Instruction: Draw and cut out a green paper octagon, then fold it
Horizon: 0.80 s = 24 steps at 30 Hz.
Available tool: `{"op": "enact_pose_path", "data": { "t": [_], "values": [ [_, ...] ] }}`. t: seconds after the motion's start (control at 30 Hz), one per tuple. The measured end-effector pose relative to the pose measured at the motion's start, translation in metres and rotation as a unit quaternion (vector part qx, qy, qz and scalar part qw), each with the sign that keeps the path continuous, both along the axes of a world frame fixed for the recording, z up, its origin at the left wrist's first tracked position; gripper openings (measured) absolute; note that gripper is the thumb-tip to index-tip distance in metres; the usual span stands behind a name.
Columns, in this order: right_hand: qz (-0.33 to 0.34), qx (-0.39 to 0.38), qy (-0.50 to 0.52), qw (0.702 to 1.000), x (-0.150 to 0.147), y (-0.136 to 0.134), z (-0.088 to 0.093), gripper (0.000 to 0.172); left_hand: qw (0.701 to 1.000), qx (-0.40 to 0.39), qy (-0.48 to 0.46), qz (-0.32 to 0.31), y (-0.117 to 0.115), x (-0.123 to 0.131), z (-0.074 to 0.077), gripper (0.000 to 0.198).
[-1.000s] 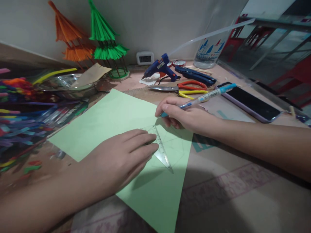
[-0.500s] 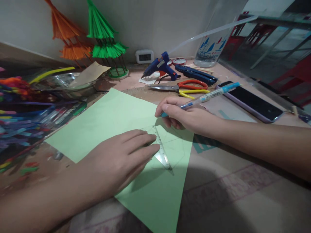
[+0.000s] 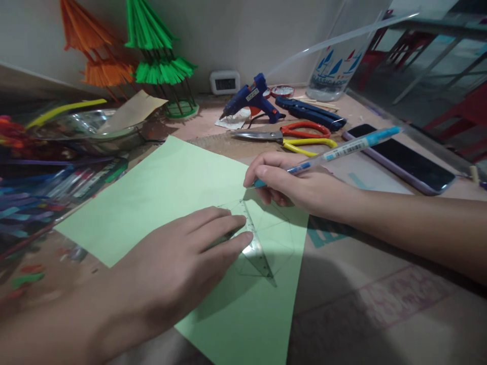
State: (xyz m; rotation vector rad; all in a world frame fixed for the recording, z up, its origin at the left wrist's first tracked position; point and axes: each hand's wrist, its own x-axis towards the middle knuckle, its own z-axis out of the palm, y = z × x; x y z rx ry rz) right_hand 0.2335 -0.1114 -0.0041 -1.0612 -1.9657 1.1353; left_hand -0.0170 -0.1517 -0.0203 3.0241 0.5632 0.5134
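Observation:
A light green sheet of paper (image 3: 144,187) lies slantwise with thin lines of a many-sided figure drawn on it. Over these lines rests a clear triangular ruler (image 3: 259,256). My left hand (image 3: 190,248) is flat, fingers stretched out, its fingertips pressing the ruler against the paper; the palm side is hidden. Just above the ruler's upper corner, my right hand (image 3: 289,180) is closed around a blue and clear pen (image 3: 346,148). The pen's tip points down left near the paper; whether it touches, I cannot tell.
Behind the paper lie scissors (image 3: 262,136), a blue glue gun (image 3: 247,99), a dark blue cutter (image 3: 312,112) and a phone (image 3: 403,157). A small clock (image 3: 225,82), a clear bottle (image 3: 331,73), a metal bowl (image 3: 125,133) and a green pipe-cleaner structure (image 3: 163,71) stand farther back.
The view has shifted slightly. The pen's back end leans farther right and a little higher. My left hand still presses the ruler, and the right hand stays near its upper corner.

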Motion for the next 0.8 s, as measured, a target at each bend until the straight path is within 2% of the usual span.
{"op": "enact_pose_path", "data": {
  "t": [0.53,0.8],
  "values": [
    [-0.002,-0.009,0.002,1.0,-0.0003,-0.0011,0.0008,0.023,1.0,-0.004,0.004,0.014,0.0023,0.0019,0.0019,0.034],
    [-0.002,-0.01,-0.004,1.0,0.0003,-0.0012,0.0008,0.023,1.0,0.003,0.004,0.002,0.001,-0.0001,0.0014,0.036]
  ]
}}
